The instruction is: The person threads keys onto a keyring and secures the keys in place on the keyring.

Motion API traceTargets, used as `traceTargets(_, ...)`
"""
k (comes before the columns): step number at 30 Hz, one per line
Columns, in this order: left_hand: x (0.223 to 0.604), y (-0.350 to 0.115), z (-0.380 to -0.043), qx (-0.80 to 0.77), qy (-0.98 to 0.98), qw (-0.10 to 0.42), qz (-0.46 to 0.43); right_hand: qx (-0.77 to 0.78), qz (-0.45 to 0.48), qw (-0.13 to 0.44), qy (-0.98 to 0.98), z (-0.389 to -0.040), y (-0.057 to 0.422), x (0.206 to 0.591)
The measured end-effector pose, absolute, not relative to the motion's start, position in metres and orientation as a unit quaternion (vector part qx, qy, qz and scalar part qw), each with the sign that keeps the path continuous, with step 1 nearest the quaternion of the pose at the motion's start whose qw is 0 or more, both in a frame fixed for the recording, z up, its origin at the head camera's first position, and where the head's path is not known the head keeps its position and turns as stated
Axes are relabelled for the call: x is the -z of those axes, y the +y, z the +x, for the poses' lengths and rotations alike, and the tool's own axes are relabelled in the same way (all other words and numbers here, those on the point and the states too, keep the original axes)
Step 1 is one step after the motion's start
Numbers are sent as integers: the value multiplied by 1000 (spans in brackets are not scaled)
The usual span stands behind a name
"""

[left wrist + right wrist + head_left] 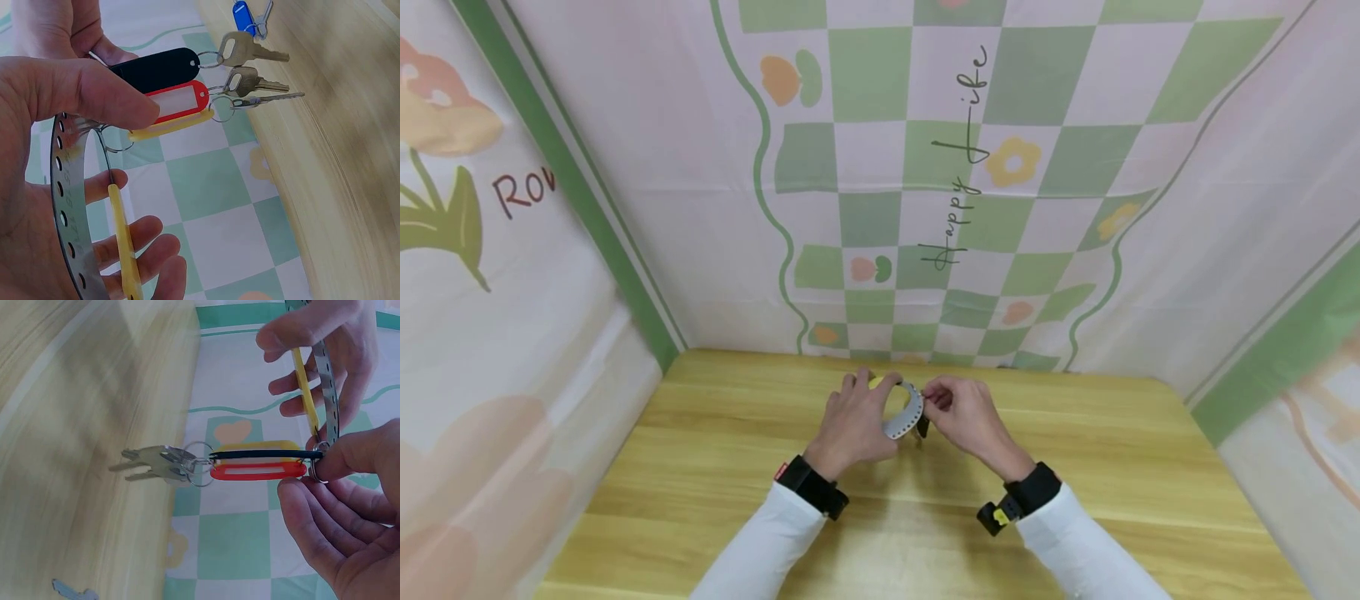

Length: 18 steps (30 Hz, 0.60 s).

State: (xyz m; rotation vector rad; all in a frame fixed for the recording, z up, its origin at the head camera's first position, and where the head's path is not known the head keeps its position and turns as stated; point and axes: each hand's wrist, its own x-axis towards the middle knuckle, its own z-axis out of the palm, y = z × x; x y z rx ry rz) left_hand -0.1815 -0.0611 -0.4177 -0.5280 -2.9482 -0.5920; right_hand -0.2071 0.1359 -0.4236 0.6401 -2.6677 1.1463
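Observation:
My left hand (856,418) holds a large key ring (910,418), a curved metal band with a row of holes and a yellow grip (123,240). Beside the band, my right hand (966,417) pinches a small metal loop (320,464) with thumb and fingers. Black (159,70), red (182,103) and yellow (178,127) key tags are bunched there, each with a silver key on its own small ring. In the left wrist view, the left thumb covers part of the tags. Whether each tag's loop passes through the band I cannot tell.
On the wooden table (715,467) lies a blue key tag (242,17) with a key; part of a key (74,590) also shows in the right wrist view. A patterned cloth (872,158) hangs behind the table's far edge, with more cloth at both sides.

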Motion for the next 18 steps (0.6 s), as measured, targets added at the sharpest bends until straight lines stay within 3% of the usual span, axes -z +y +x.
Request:
traceTargets(12,417,-63,-183,214,-962,10,-171,-365,236,48,-899,-210,145,417)
traceTargets(18,415,-61,-184,209,-963,4,-173,-351,251,69,-899,-211,146,416)
